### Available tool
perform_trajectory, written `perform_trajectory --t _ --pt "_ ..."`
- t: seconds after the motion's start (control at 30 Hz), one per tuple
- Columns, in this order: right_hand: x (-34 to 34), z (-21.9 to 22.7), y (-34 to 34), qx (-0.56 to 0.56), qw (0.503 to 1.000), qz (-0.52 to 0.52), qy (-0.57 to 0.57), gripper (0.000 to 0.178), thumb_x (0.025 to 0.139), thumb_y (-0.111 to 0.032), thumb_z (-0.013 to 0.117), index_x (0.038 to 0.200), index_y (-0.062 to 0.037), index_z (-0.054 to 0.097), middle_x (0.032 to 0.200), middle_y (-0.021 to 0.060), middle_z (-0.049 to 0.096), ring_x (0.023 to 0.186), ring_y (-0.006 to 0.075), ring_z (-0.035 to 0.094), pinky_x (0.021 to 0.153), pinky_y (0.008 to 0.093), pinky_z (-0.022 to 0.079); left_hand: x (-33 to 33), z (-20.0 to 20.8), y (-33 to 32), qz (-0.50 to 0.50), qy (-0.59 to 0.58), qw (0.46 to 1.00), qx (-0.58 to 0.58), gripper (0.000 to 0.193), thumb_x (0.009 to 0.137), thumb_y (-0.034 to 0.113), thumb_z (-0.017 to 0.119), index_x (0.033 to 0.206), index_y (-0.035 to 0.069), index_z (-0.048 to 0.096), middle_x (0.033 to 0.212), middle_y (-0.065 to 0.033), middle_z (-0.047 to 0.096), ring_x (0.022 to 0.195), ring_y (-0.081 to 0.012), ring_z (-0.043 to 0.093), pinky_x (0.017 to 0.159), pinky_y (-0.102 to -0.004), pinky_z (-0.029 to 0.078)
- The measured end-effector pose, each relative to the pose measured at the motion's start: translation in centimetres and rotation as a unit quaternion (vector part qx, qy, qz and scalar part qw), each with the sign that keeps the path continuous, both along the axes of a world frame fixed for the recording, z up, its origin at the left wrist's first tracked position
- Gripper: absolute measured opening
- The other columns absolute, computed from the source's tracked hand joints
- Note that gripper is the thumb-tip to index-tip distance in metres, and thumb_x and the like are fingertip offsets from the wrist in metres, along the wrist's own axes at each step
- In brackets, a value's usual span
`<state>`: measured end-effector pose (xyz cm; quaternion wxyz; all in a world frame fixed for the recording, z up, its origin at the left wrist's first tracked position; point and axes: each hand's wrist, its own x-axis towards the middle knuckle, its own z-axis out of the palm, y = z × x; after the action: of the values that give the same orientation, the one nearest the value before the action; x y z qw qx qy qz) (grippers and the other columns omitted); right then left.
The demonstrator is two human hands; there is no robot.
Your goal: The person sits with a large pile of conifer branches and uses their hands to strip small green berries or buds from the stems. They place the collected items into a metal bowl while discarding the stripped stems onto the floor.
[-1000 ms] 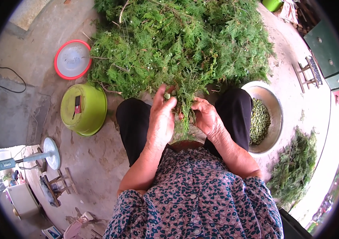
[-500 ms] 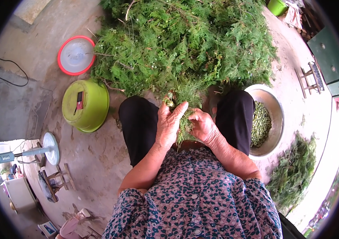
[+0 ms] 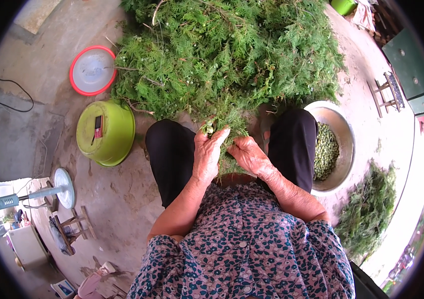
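Between my knees, my left hand (image 3: 209, 155) is closed round a green evergreen sprig (image 3: 234, 118) with flat, feathery leaves. Several pale green seed cones (image 3: 208, 128) show at the fingertips of that hand. My right hand (image 3: 249, 156) pinches into the same sprig from the right, its fingertips partly hidden in the leaves. Just beyond my knees lies a big heap of evergreen branches (image 3: 232, 55). A metal basin (image 3: 346, 144) stands beside my right knee, with many small green cones (image 3: 326, 152) in it.
To the left are an upturned lime-green tub (image 3: 117, 132) with a phone (image 3: 98, 127) on it, a red-rimmed basin (image 3: 92, 71), a standing fan (image 3: 62, 187) and a small stool (image 3: 75, 226). A smaller branch pile (image 3: 368, 209) lies at the right, below another stool (image 3: 388, 94).
My right hand has moved slightly left, closer to my left hand, and its fingers have gone deeper into the sprig. The left hand keeps its hold.
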<state>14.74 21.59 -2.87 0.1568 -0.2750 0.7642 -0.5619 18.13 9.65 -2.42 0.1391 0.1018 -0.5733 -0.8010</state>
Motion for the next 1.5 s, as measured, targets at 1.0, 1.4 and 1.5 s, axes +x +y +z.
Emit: perform_trajectory --t 1.0,1.4,1.5 --pt "-3.9 4.5 3.1 -0.241 0.911 -0.278 -0.186 0.013 0.088 -0.017 0.048 0.086 -0.0047 0.049 0.066 -0.0004 0.051 0.050 0.0061 0.042 0.044 0.0194 0.034 0.8 2.3 -0.3 -0.046 0.057 0.903 -0.423 0.032 0.068 -0.006 0.057 0.097 0.007 0.058 0.081 -0.0114 0.062 0.071 -0.0218 0.062 0.060 -0.0284 0.048" --pt "-2.9 1.6 2.3 -0.211 0.954 -0.100 -0.187 0.018 0.081 -0.027 0.060 0.089 -0.0107 0.062 0.070 -0.0042 0.056 0.061 0.0005 0.045 0.048 0.0161 0.034 0.5 2.2 -0.3 -0.077 0.043 0.891 -0.445 0.030 0.068 -0.004 0.058 0.096 0.007 0.057 0.080 -0.0116 0.061 0.071 -0.0224 0.061 0.060 -0.0285 0.048" --pt "-3.0 0.7 2.3 -0.150 0.972 -0.159 -0.089 0.018 0.082 -0.027 0.058 0.081 -0.0096 0.059 0.064 -0.0036 0.053 0.058 0.0030 0.044 0.047 0.0189 0.034 0.8 2.1 0.0 -0.135 -0.026 0.902 -0.409 0.020 0.076 0.004 0.059 0.096 0.003 0.055 0.079 -0.0078 0.062 0.067 -0.0131 0.058 0.064 -0.0234 0.044"
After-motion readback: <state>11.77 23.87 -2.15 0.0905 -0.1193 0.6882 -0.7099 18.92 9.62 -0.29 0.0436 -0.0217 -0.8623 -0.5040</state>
